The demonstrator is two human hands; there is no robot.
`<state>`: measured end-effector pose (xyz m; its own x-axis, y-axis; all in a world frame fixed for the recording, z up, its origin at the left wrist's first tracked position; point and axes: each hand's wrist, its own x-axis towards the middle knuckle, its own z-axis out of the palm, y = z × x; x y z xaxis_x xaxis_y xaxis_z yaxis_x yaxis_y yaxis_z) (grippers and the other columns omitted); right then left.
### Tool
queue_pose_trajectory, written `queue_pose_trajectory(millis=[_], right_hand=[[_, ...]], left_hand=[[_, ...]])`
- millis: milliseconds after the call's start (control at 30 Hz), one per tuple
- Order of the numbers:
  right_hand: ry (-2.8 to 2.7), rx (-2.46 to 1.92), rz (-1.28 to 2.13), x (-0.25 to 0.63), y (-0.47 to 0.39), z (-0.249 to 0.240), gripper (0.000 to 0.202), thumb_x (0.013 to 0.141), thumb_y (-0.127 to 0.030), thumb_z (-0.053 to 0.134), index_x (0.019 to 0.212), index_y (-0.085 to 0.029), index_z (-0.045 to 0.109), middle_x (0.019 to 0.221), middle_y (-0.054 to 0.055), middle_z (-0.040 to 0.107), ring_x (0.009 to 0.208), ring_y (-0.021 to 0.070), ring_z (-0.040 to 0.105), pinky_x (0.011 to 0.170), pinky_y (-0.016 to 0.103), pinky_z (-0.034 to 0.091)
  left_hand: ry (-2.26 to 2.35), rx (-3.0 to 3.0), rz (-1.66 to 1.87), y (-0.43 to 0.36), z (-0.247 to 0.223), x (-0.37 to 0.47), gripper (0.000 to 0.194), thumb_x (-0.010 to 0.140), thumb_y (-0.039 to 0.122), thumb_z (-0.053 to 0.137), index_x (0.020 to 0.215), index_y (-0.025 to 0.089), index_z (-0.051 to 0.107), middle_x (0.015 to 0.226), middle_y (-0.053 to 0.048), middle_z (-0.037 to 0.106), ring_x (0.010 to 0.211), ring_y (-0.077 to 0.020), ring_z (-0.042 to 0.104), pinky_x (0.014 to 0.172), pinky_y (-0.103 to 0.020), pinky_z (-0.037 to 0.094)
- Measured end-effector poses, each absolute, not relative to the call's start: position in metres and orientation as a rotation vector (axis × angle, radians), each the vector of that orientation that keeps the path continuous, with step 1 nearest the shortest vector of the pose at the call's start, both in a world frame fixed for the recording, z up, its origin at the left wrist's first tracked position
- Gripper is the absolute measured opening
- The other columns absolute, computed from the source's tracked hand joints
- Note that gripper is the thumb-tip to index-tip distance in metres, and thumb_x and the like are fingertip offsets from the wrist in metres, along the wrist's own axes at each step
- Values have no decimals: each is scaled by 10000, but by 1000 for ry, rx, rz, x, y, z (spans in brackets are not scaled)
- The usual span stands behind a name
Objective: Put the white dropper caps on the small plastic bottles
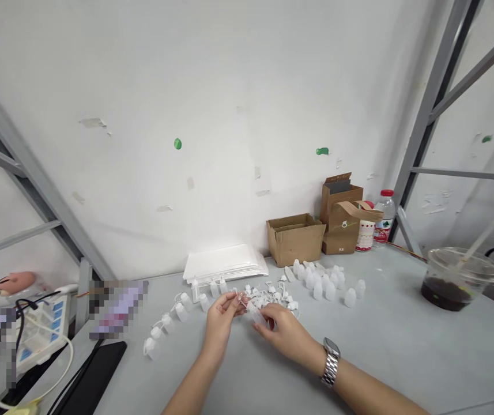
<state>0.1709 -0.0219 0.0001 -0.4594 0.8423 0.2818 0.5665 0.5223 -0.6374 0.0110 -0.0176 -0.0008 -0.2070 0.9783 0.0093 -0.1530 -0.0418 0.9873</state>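
Near the middle of the grey table, my right hand (278, 326) is closed around a small translucent bottle (255, 314), which is tilted. My left hand (223, 314) pinches a small white cap piece (243, 299) at the bottle's upper end. Just behind my hands lies a pile of loose white caps (272, 295). Capped bottles (181, 312) stand in a curved row to the left. Several bottles without caps (316, 282) are grouped at the right of the pile.
Behind are a stack of white sheets (225, 262), an open cardboard box (296, 242), a brown paper bag (342, 222) and a red-capped bottle (385, 216). A plastic cup of dark drink (449, 288) stands right. A black object (93, 380) and power strip (41, 334) lie left.
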Motion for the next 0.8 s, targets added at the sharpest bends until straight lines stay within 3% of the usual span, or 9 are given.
queue_pose_trajectory(millis=[233, 433, 633, 800], right_hand=[[-2177, -1148, 601, 171, -23, 2, 177, 788, -243, 519, 623, -178, 505, 660, -8, 522, 659, 135, 478, 604, 230, 354], [-2165, -1113, 577, 171, -23, 0, 146, 788, -234, 526, 654, -177, 522, 680, -4, 522, 667, 134, 470, 607, 228, 358], [-2160, -1080, 549, 171, -22, -3, 111, 786, -204, 524, 680, -173, 529, 717, 13, 519, 704, 144, 468, 638, 237, 368], [-2169, -1069, 578, 171, -23, -3, 149, 774, -218, 534, 636, -171, 507, 702, 12, 506, 711, 149, 471, 652, 249, 370]], left_hand=[[1162, 1098, 1434, -21, 0, 14, 265, 589, 358, 695, 759, 156, 675, 844, -75, 712, 837, -208, 633, 780, -317, 471], [1089, 1010, 1345, -22, 1, 15, 345, 578, 339, 717, 869, 157, 681, 983, -95, 683, 946, -225, 596, 861, -339, 430], [1031, 954, 1307, -23, 5, 15, 399, 555, 302, 749, 916, 148, 673, 823, -85, 696, 902, -227, 598, 880, -354, 402], [1021, 1019, 1250, -25, 6, 16, 369, 581, 295, 738, 916, 156, 672, 838, -82, 696, 912, -228, 594, 888, -353, 388]])
